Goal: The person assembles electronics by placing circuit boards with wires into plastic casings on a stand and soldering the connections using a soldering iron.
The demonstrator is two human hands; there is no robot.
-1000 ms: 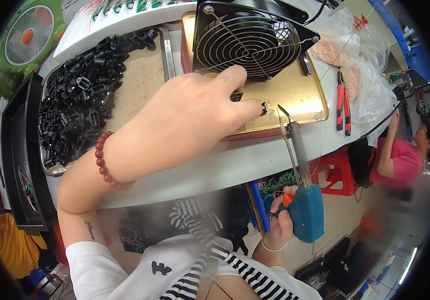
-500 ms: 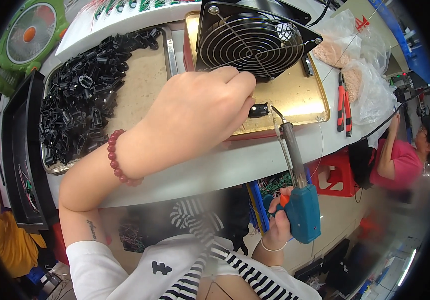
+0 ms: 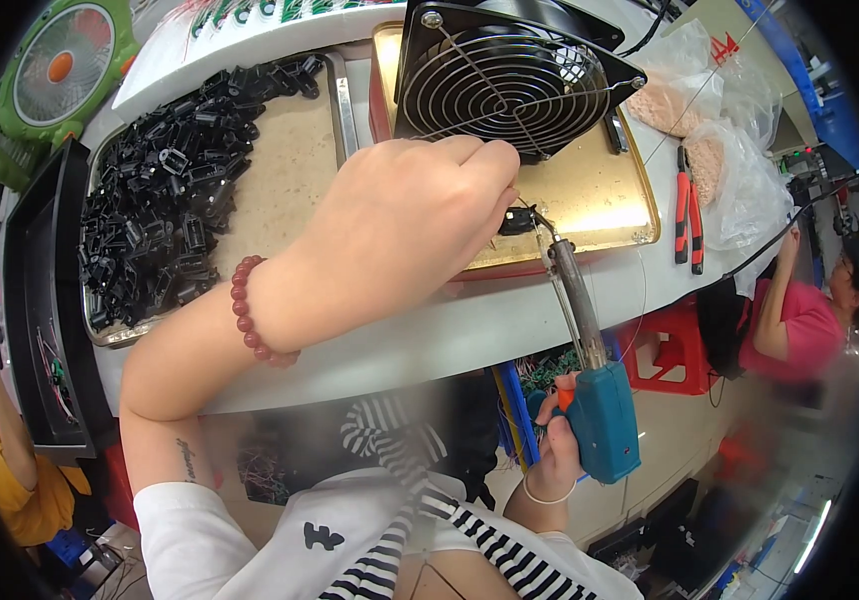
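Observation:
My right hand (image 3: 558, 450) grips a teal soldering gun (image 3: 606, 425) by its handle, a finger at the orange trigger. The gun's bent tip reaches a small black plastic part (image 3: 518, 221) on a gold tin lid (image 3: 590, 205); whether it touches is too small to tell. My left hand (image 3: 430, 200), a red bead bracelet on its wrist, reaches across the table with its fingers pinched together beside that part. The back of the hand hides what lies between the fingertips.
A metal tray (image 3: 342, 110) holds many black plastic parts (image 3: 165, 190) at the left. A black fan with a wire guard (image 3: 510, 100) stands behind the lid. Red-handled pliers (image 3: 688, 210) and plastic bags (image 3: 735, 170) lie to the right. A co-worker in pink (image 3: 795, 325) sits farther right.
The soldering gun has moved slightly left, bringing its tip to the black part. My left hand has shifted a little to the right, its fingers still pinched.

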